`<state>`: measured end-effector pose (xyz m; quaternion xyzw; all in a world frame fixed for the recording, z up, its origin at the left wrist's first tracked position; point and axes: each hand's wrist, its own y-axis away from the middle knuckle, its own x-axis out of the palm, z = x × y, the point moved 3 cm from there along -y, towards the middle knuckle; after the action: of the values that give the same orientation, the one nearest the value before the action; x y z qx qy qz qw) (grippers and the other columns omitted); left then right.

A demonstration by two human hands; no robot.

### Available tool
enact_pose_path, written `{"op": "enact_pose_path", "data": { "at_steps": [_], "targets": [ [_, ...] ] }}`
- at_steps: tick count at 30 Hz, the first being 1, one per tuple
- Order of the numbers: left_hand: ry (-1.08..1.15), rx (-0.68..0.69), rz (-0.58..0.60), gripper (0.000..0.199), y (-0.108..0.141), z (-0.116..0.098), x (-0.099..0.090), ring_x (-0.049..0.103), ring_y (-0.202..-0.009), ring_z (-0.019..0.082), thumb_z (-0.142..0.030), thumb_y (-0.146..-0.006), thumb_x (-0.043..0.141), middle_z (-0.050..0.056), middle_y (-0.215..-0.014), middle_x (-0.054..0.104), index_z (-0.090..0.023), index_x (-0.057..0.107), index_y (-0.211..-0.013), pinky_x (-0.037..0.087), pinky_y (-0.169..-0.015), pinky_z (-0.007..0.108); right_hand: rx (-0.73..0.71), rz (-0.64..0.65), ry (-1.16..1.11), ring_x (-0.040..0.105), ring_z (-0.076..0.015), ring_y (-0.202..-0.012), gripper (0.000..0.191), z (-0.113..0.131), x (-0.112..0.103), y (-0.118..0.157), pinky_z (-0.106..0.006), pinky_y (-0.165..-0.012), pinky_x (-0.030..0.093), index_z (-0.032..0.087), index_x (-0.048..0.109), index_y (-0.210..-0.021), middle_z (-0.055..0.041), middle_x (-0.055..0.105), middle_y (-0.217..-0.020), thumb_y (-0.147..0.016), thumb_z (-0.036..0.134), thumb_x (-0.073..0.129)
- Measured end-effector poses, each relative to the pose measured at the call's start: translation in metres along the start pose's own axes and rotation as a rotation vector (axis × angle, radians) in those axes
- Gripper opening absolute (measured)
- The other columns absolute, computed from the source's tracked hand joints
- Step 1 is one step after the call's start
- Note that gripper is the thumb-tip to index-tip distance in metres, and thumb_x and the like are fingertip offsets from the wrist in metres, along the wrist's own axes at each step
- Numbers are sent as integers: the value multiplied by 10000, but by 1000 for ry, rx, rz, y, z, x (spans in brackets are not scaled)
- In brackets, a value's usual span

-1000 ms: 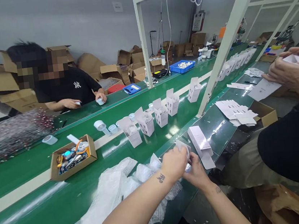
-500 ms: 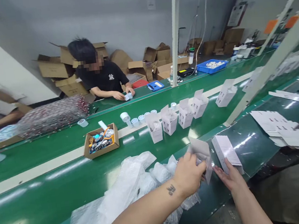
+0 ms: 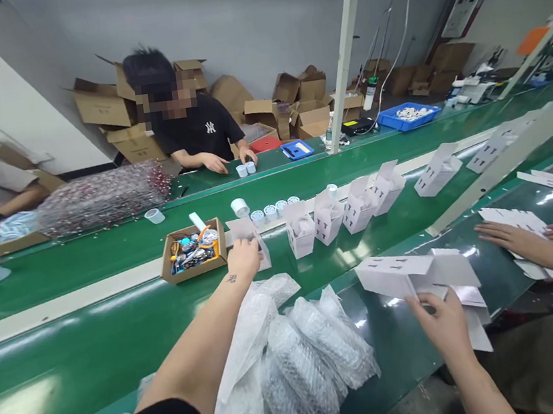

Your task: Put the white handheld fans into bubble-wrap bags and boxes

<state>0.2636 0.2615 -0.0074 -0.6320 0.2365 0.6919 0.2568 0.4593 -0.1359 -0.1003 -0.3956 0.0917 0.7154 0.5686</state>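
Observation:
My left hand (image 3: 245,259) grips an open white box (image 3: 262,252) on the green conveyor (image 3: 134,325), right beside the brown carton of small parts (image 3: 194,251). At the right, my right hand (image 3: 442,324) pinches the edge of an unfolded white box (image 3: 390,272), whose flaps stand apart above the dark worktop. Between my arms lie bubble-wrapped bundles (image 3: 295,359). Several open white boxes (image 3: 302,237) with wrapped contents stand in a row along the conveyor, and small white round parts (image 3: 270,212) sit behind them.
A person in a black shirt (image 3: 207,131) works across the conveyor near a blue tray (image 3: 297,150). Another person's hands (image 3: 527,243) rest on flat white boxes (image 3: 512,218) at the right. A white metal post (image 3: 346,57) rises beyond the conveyor.
My left hand has moved left and forward with the box, next to the brown carton. My right hand now holds an unfolded box. Another person's hands have appeared at the right.

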Motion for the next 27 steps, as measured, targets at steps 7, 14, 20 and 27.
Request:
{"op": "enact_pose_path", "data": {
  "at_steps": [7, 14, 20, 27],
  "targets": [
    [52, 809, 234, 263, 125, -142, 37, 590, -962, 290, -298, -777, 656, 143, -1031, 671, -181, 649, -1012, 432, -820, 408, -60, 151, -66, 516, -295, -1077, 471, 48, -11, -5, -462, -845, 515, 215, 526, -1064, -94, 495, -1108, -681, 420, 708],
    [-9, 1182, 389, 660, 164, -167, 41, 634, -933, 316, -156, -631, 695, 127, -1016, 694, -273, 553, -1264, 457, -825, 457, -76, 445, -313, 445, -279, -1216, 631, 57, 10, 17, -500, -972, 489, 272, 361, -1275, -97, 388, -1296, -713, 247, 647],
    [1064, 622, 125, 455, 129, -113, -71, 630, -896, 222, -314, -710, 670, 47, -1025, 648, -223, 550, -1139, 510, -780, 335, -190, 536, -413, 455, -256, -1218, 641, 72, 18, 24, -455, -995, 478, 283, 358, -1247, -80, 385, -1290, -696, 225, 682],
    [1354, 134, -220, 398, 124, -126, -29, 646, -823, 203, -401, -720, 712, 33, -885, 652, -174, 529, -990, 515, -729, 311, -144, 525, -395, 501, -248, -1138, 603, 74, 28, 24, -449, -947, 499, 271, 356, -1165, -57, 430, -1184, -674, 233, 704]
  ]
}}
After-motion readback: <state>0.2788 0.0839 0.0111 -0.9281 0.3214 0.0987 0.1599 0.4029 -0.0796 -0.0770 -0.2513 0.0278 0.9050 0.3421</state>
